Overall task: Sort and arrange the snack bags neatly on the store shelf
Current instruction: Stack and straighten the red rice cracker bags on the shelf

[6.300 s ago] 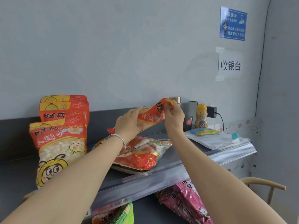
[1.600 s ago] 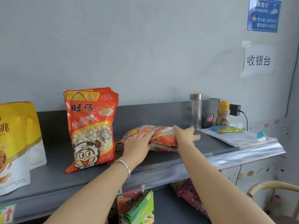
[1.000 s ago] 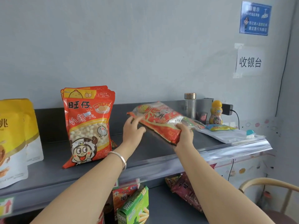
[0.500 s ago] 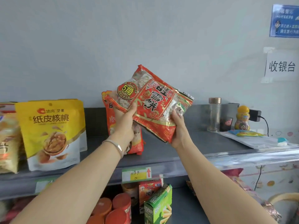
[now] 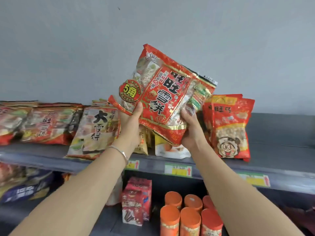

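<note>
The red rice-cracker bag [image 5: 167, 96] was held up in the air in front of the grey wall [image 5: 68, 48], above the top shelf [image 5: 281, 160] and touching nothing on it. It was tilted, its top edge leaning to the left and its printed front facing the camera. Both hands grasped it along its lower edge. The left hand [image 5: 131, 123] had its grip closed on the lower left corner, the thumb pressed on the front beside the round yellow price badge and the fingers hidden behind the bag. The right hand [image 5: 190, 132] had its grip closed on the lower right corner, the thumb on the front and the fingers hidden behind. A thin silver bracelet [image 5: 121, 153] sat on the left wrist.

Just right of the hands an orange bag with a cartoon face [image 5: 228, 126] stood upright on the shelf. Behind and below the held bag, yellow and white bags [image 5: 170, 149] stood partly hidden. To the left a pale bag with large black characters [image 5: 95, 130] leaned back, and beyond it lay blurred red bags [image 5: 47, 123]. Price tags [image 5: 178, 170] ran along the shelf's front rail. On the lower shelf stood a red carton [image 5: 136, 201] and orange-lidded canisters [image 5: 180, 217].
</note>
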